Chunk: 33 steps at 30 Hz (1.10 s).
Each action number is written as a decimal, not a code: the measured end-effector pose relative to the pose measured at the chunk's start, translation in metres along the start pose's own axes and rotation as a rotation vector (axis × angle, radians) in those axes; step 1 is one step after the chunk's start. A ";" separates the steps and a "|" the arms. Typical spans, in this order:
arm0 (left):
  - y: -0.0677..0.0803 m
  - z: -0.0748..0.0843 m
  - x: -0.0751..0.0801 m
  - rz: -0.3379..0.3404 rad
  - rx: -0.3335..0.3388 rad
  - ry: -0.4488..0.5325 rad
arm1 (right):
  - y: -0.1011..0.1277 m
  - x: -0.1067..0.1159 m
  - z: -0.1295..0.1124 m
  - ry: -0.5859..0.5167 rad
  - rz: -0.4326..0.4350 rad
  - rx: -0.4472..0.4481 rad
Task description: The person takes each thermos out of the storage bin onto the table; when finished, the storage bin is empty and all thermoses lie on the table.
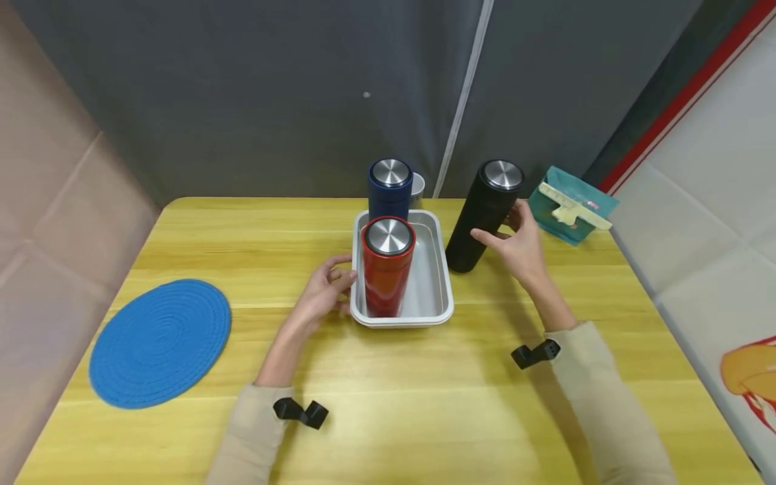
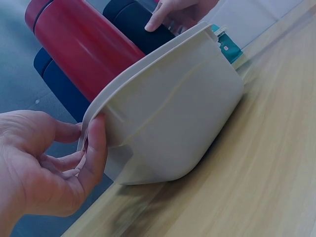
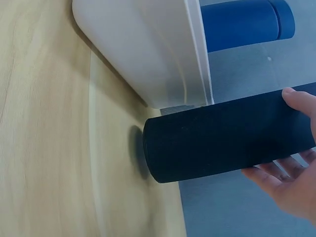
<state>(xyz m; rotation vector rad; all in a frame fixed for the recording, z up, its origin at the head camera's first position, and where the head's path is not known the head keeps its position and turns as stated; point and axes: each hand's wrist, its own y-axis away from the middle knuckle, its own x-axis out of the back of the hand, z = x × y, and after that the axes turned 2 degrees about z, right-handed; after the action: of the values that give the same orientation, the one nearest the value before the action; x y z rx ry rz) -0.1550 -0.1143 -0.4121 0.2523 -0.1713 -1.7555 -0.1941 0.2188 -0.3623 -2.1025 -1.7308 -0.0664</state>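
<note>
The left hand (image 1: 321,293) pinches the near-left rim of the white tray (image 1: 438,269), thumb on the outer wall. Inside the tray, just beside this hand, the red flask (image 1: 386,273) stands upright; the blue flask (image 1: 390,185) stands behind it. The right hand (image 1: 520,246) curls its fingers round the black flask (image 1: 481,215), which stands on the desk (image 1: 424,404) just right of the tray. A teal pouch (image 1: 570,212) lies beyond the right hand. A blue mat (image 1: 160,342) lies well left of the left hand.
</note>
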 end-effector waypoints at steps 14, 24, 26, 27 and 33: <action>0.004 -0.004 -0.001 -0.017 -0.012 0.027 | -0.002 -0.010 -0.004 0.001 -0.044 -0.023; 0.002 -0.006 -0.005 -0.020 -0.016 0.044 | -0.011 -0.008 0.012 0.053 -0.031 0.000; 0.002 -0.006 -0.005 -0.022 -0.014 0.047 | -0.013 -0.007 0.019 0.057 -0.025 0.004; 0.002 -0.006 -0.005 -0.022 -0.013 0.048 | -0.014 -0.007 0.019 0.064 -0.023 0.003; 0.002 -0.006 -0.005 -0.026 -0.007 0.044 | -0.016 -0.006 0.020 0.091 -0.040 -0.003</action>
<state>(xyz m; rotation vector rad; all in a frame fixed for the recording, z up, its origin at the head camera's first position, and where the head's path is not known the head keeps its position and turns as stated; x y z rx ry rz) -0.1509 -0.1096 -0.4169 0.2893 -0.1308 -1.7746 -0.2144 0.2224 -0.3774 -2.0342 -1.7202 -0.1736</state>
